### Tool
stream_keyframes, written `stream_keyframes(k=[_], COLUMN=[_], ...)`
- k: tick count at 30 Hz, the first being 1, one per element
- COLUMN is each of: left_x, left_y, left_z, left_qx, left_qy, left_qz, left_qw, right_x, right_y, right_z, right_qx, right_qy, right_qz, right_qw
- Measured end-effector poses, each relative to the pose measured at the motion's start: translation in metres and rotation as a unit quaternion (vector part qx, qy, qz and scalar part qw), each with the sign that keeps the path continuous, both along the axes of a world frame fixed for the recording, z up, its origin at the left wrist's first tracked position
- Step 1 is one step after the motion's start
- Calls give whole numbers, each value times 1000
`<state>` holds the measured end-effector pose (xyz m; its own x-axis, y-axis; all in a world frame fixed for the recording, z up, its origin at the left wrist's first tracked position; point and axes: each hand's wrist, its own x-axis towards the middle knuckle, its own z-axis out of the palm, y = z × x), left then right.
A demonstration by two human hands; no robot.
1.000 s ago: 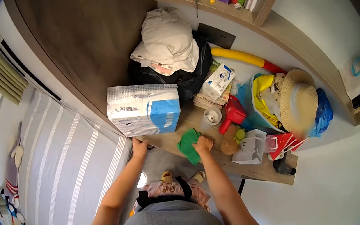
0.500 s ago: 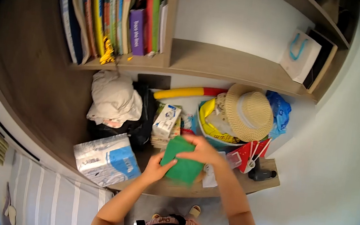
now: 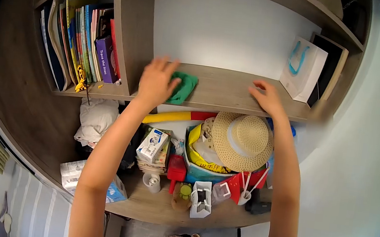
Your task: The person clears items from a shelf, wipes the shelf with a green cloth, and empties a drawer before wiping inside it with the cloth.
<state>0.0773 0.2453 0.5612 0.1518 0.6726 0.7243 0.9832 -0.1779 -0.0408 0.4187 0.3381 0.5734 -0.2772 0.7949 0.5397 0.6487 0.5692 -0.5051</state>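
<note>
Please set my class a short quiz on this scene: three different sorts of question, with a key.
1. Multiple choice. Which is nearest the left hand?
a) purple book
b) green cloth
c) striped bedding

2. True or false: the straw hat sits lower than the shelf that the cloth lies on.

3. Short answer. What object with turquoise handles stands to the right of the right hand?

Key: 1. b. 2. True. 3. A white paper bag.
</note>
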Motion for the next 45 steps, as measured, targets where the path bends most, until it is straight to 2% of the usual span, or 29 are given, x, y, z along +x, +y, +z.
stream_keyframes(k=[1, 2, 5, 6, 9, 16, 19, 22, 25, 30, 32, 35, 40, 45], left_x=[1, 2, 26, 33, 12, -47, -48, -36, 12, 139, 204, 273, 322, 327], left_y=[11, 22, 22, 21, 49, 139, 155, 151, 161, 181, 186, 206, 208, 143], left_z=[-4, -6, 21, 25, 14, 3, 3, -4, -4, 4, 10, 3, 12, 7], left_qx=[-34, -224, -390, -401, -395, -371, -344, -317, -308, -286, -312, -293, -322, -319], left_qy=[44, -4, -12, 5, -13, -96, -97, -129, -133, -96, -97, -95, -82, -24], left_qz=[-64, -79, 1, 22, 8, 151, 190, 219, 284, 193, 136, 92, -2, -110], left_qw=[996, 971, 921, 916, 918, 911, 914, 914, 899, 934, 935, 947, 943, 941], right_x=[14, 27, 49, 53, 48, 49, 53, 74, 118, 128, 127, 128, 131, 132], right_y=[7, 15, 27, 29, 15, 9, 6, -2, 17, 18, 20, 20, 28, 21], right_z=[-5, -8, -13, -13, -8, -8, -12, -5, -16, -22, -21, -21, -20, -13], right_qx=[8, 17, -10, -27, 1, 63, 61, 43, 149, 208, 199, 180, 148, 84], right_qy=[-17, -34, -94, -117, -127, -106, -32, 46, 13, -11, -6, 0, -5, -19], right_qz=[1, 2, 29, 42, 84, 78, 59, 6, -105, -149, -140, -138, -151, -157], right_qw=[1000, 999, 995, 992, 988, 989, 996, 998, 983, 967, 970, 974, 977, 984])
